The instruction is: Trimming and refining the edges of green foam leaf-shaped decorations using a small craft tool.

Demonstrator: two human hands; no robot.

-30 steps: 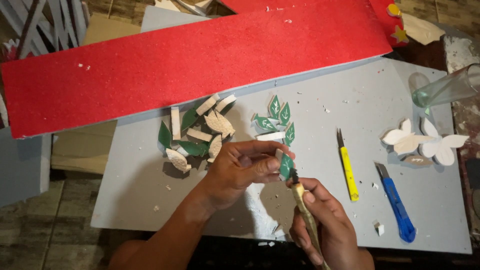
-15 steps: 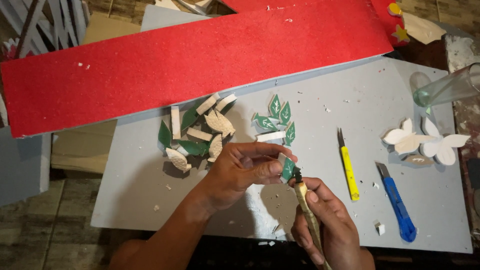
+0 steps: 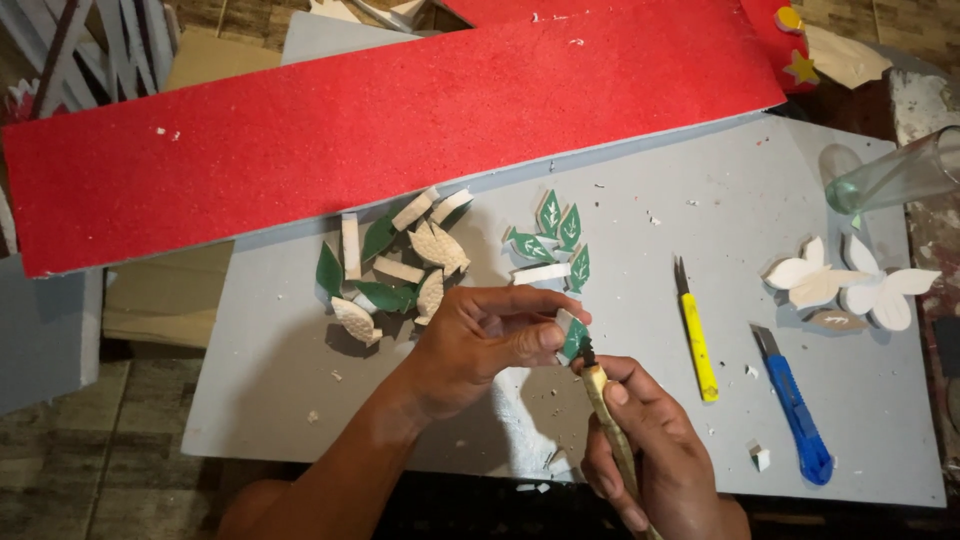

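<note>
My left hand (image 3: 490, 340) pinches a small green foam leaf (image 3: 574, 338) between thumb and fingers, just above the grey board (image 3: 640, 300). My right hand (image 3: 655, 455) grips a thin wooden-handled tool (image 3: 608, 425) like a pen, its dark tip touching the leaf's lower edge. Behind my left hand lies a pile of green and cream foam leaves (image 3: 395, 265). A smaller cluster of green leaves with white veins (image 3: 555, 240) sits just beyond my fingers.
A long red glitter foam sheet (image 3: 380, 120) spans the back. A yellow craft knife (image 3: 695, 335) and a blue craft knife (image 3: 795, 410) lie to the right. Cream butterfly cut-outs (image 3: 850, 285) and a clear glass tube (image 3: 895, 175) sit at far right. White crumbs dot the board.
Both hands stay in nearly the same place. The tool tip has shifted slightly along the green leaf.
</note>
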